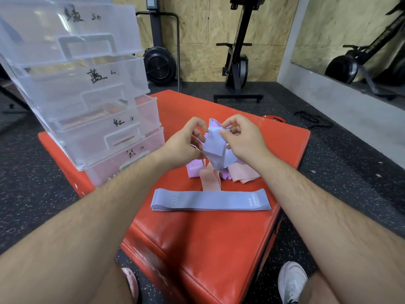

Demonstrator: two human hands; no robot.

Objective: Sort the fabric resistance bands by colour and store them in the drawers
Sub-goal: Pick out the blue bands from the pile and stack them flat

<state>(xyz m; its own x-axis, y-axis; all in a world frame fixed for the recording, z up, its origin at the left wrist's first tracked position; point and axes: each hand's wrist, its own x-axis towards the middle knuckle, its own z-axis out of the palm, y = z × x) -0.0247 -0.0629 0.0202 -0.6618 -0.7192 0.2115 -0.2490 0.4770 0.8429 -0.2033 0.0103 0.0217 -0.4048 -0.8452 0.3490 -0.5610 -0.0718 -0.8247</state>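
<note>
Head view. Centre of frame: crumpled blue band (213,150), raised above the red pad (208,249), held between both hands. Left hand (186,142): fingers curled, gripping the band's left side. Right hand (243,139): thumb and forefinger pinching its upper edge. Just below the hands, on the pad: loose heap of peach bands (210,182) and lilac bands (192,172). Nearer the bottom of the frame: flat stack of blue bands (210,200), lying crosswise. Upper left: clear drawers (87,95), four tiers, handwritten labels, standing on the pad's left part. Lower right: white shoe (292,280) on the floor.
</note>
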